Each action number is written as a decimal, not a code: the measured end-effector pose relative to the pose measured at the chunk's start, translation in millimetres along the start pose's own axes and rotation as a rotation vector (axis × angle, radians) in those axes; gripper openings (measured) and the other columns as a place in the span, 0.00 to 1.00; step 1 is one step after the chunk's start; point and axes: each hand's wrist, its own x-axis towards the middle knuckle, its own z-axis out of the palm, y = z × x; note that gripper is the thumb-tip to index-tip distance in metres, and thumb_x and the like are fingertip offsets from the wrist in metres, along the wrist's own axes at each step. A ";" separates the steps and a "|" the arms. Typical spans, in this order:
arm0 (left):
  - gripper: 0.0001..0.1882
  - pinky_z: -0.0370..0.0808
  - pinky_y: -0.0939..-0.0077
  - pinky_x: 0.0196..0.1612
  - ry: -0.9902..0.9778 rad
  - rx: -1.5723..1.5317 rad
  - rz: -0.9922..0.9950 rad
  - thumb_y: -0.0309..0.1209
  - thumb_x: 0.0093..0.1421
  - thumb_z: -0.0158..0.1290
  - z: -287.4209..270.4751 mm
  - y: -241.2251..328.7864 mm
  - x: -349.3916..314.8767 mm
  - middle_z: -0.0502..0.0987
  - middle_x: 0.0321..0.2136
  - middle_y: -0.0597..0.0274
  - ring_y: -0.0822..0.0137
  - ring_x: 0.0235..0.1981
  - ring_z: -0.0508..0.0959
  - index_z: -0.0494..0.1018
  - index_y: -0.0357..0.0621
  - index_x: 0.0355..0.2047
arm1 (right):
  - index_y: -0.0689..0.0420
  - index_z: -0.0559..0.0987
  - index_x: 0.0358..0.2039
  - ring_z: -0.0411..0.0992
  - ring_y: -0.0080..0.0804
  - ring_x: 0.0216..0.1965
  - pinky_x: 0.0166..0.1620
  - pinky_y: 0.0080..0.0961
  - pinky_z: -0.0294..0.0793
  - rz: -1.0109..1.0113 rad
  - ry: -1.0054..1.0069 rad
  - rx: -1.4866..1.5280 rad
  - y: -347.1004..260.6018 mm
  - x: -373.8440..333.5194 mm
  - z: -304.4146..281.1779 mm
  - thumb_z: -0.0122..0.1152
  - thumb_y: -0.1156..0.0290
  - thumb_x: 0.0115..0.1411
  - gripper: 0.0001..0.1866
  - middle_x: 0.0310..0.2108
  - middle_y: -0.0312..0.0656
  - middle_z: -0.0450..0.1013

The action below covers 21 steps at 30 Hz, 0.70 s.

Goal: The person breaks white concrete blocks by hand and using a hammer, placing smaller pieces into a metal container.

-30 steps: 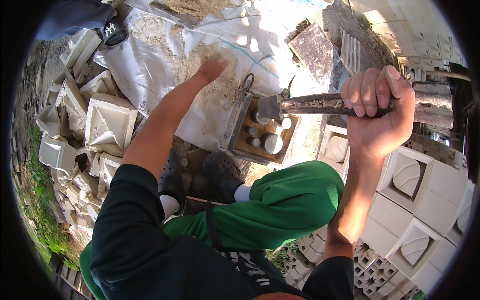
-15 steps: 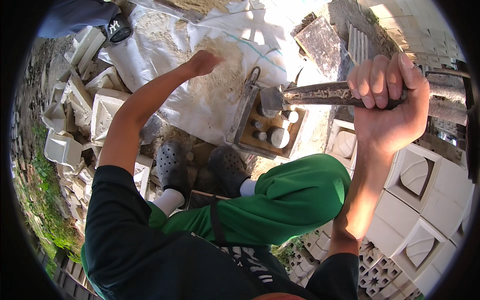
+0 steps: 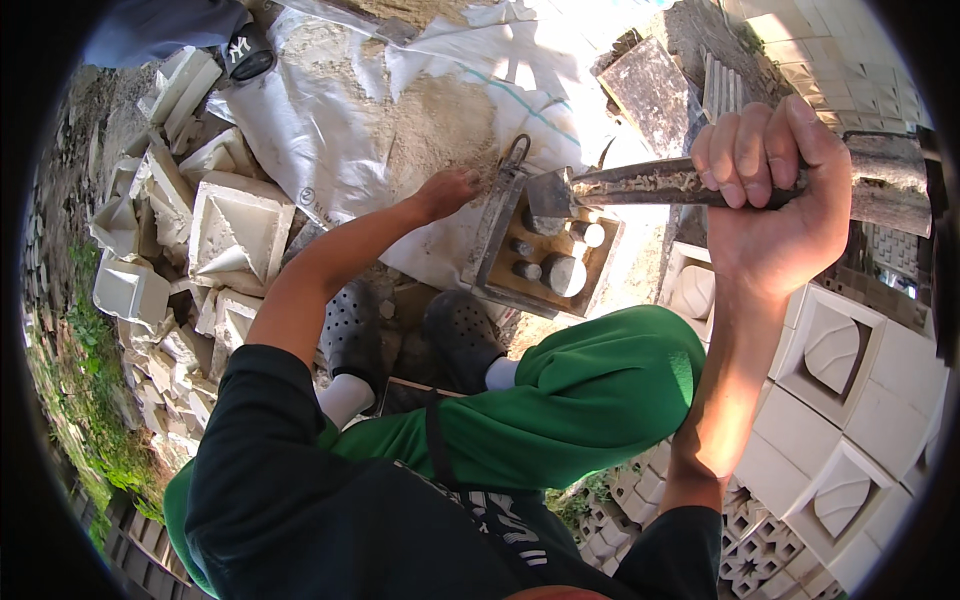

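Note:
My right hand (image 3: 775,195) is wrapped round a worn metal bar (image 3: 640,184) with a blocky grey end (image 3: 549,192), raised at the right. Under that end sits a rectangular metal mould (image 3: 486,262) on the ground, with several round cores standing inside, among them a wide pale-topped one (image 3: 564,275). A metal loop (image 3: 518,152) stands up at the mould's far left corner. My left hand (image 3: 447,193) hovers just left of the mould with its fingers curled in; whatever they hold is hidden. Behind it, pale powder (image 3: 440,120) covers part of a white sheet (image 3: 330,130).
Broken pale cast blocks (image 3: 238,232) are heaped at the left. Finished patterned blocks (image 3: 830,345) stand stacked at the right. A flat dark slab (image 3: 648,95) lies beyond the mould. Another person's cap (image 3: 248,52) shows at the far left. My clogs (image 3: 463,335) are near the mould.
My left hand has swung right and nearer to me, from over the powder to beside the mould. My right hand keeps its hold on the bar, nearly still.

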 end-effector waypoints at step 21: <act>0.10 0.77 0.67 0.38 -0.045 0.075 -0.221 0.24 0.51 0.46 -29.1 -16.1 -10.0 0.74 0.37 0.54 0.57 0.41 0.75 0.73 0.42 0.35 | 0.50 0.52 0.13 0.44 0.22 0.14 0.22 0.23 0.48 -0.029 0.103 -0.026 -1.9 -5.2 8.2 0.45 0.65 0.58 0.20 0.10 0.31 0.45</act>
